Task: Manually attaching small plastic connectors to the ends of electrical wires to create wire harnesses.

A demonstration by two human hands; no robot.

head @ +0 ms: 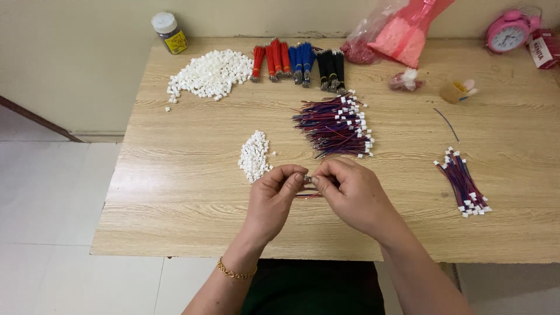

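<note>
Fingers (pixel 298 177) of left hand (pixel 273 195) and right hand (pixel 353 195) pinched together on a small white connector (pixel 307 177), red and dark wires (pixel 308 195) trailing below, near the table's (pixel 175 192) front edge; loose white connectors (pixel 254 156) just left; finished wire bundle (pixel 337 125) behind

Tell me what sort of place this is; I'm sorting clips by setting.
Probably a home workbench for hand-assembling small wire connectors: a wooden table on a tiled floor, piles of white plastic connectors, bundles of wires, and a pink alarm clock.
</note>
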